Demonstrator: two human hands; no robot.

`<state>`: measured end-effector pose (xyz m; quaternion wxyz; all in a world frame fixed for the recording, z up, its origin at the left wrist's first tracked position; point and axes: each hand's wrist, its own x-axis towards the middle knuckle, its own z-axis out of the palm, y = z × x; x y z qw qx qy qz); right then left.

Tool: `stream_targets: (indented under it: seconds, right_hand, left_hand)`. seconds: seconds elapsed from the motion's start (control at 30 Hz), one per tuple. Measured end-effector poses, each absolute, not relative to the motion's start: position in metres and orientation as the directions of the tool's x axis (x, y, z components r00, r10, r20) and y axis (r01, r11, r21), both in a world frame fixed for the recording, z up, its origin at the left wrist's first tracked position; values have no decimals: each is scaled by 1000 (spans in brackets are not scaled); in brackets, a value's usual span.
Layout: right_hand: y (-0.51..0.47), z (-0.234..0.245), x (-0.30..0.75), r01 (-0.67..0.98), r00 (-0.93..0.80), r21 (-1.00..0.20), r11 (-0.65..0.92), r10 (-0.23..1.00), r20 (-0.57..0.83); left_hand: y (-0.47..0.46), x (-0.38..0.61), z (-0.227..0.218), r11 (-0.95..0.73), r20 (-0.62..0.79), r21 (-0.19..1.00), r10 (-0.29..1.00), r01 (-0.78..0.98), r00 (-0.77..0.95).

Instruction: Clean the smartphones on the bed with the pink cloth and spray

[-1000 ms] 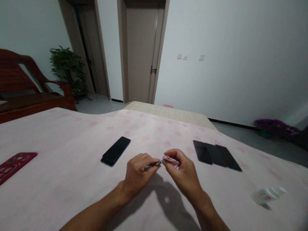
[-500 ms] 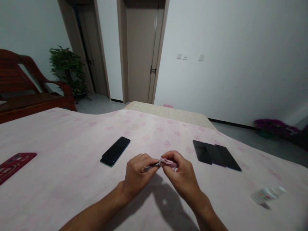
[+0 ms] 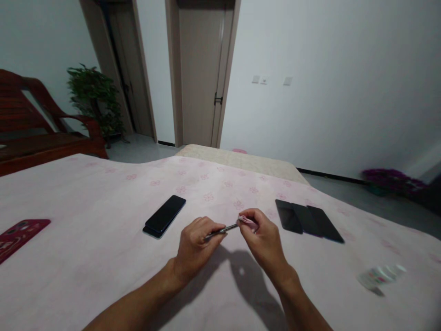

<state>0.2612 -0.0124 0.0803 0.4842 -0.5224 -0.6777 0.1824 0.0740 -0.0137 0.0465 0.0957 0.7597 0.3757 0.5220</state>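
Seen nearly edge-on, a phone (image 3: pixel 230 228) with a thin dark and silvery edge lies across the gap between my hands above the bed. My left hand (image 3: pixel 195 244) is closed on its left end, thumb on top. A folded pink cloth (image 3: pixel 249 223) is pinched in the fingers of my right hand (image 3: pixel 267 241), touching the phone's right end. Most of the phone's faces are hidden by the angle and by my fingers. Beyond my left hand, two dark phones (image 3: pixel 166 214) lie stacked on the pale flowered sheet (image 3: pixel 103 202).
Three dark phones (image 3: pixel 306 219) overlap in a row at the right. Nearer, a blurred clear bottle (image 3: pixel 381 276) lies on its side. A red phone (image 3: pixel 20 236) sits at the left edge. Past the bed stand a wooden bench (image 3: pixel 44 133) and a plant (image 3: pixel 93 96).
My right hand with the cloth has moved right and slightly up, away from my left hand, baring more of the phone's edge. My left hand stays nearly in place.
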Motion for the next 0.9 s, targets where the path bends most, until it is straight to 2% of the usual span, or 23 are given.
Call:
stream_targets:
  seconds: [0.4, 0.67, 0.9]
  right_hand:
    - [-6, 78, 266, 476, 19, -786, 394, 889, 457]
    - [-6, 85, 277, 560, -75, -707, 431, 877, 475]
    - [-11, 88, 272, 531, -99, -744, 405, 902, 420]
  left_hand:
    - [-10, 70, 49, -667, 691, 593, 709, 451, 141]
    - [-4, 66, 48, -630, 659, 679, 749, 377, 66]
    - [-6, 69, 51, -627, 656, 668, 751, 400, 82]
